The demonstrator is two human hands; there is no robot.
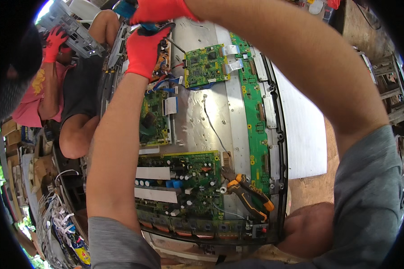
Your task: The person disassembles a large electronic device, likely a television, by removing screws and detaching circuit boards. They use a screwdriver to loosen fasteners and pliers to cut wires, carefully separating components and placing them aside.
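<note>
**Both gloved hands on a tool at the far end of the opened panel**

A dark-handled tool (159, 29) sits between the person's two red-gloved hands, its tip pointing down at the brown circuit board (162, 56) just under the left hand (143, 51). That hand is curled around the handle, fingers closed. The right hand (159, 10) is directly above it, pressed on the tool's upper end; how far its fingers are closed I cannot tell, since the frame edge cuts it off. By my reading, the step in hand is working a fastener or connector loose on that board, and the next move calls for steady downward pressure with the tip kept seated.

Just right of the hands lies a small green board (205, 66) with pale ribbon cables. Nearer the person, well below the hands, orange-handled pliers (247, 193) rest on the metal chassis (197, 121) beside a large green board (179, 184). Off to the left, another person's red glove (54, 42) grips a grey metal part (74, 29).
</note>
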